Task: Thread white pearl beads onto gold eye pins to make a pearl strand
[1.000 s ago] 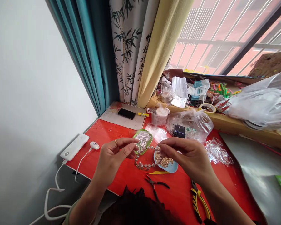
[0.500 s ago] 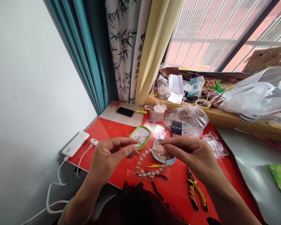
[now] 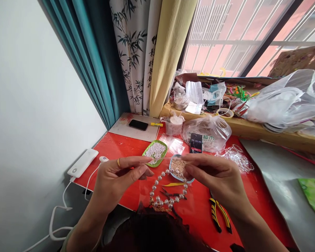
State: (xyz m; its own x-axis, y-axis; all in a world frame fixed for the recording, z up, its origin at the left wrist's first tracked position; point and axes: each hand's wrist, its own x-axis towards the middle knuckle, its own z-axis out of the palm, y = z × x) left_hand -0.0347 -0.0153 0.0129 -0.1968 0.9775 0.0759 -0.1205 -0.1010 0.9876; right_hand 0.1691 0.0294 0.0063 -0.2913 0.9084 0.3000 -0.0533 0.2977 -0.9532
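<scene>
A clear, thin plastic bag (image 3: 144,190) is stretched between my two hands, its see-through sheet faint against the red table. My left hand (image 3: 122,175), with a ring on one finger, pinches it at the upper left corner. At the upper right, my right hand (image 3: 215,175) pinches the other corner between thumb and fingers. A bracelet of pearl beads and gold-coloured links (image 3: 156,182) hangs in a loop within the bag's outline, its gold chain bunched at the bottom. Behind the hands are a green tray of white beads (image 3: 166,158) and a blue dish of gold-coloured pieces (image 3: 171,163).
Yellow-and-black pliers (image 3: 220,211) lie at the right; smaller dark-handled pliers (image 3: 169,193) and yellow tweezers (image 3: 173,184) lie behind the bracelet. A phone showing a timer (image 3: 196,142) leans by a tied plastic bag (image 3: 212,131). A white power bank (image 3: 82,162) rests at the left edge.
The bag has turned flatter towards me, so the bracelet's loop shows wider and more fully. Both hands keep their pinch. The view has shifted slightly.
</scene>
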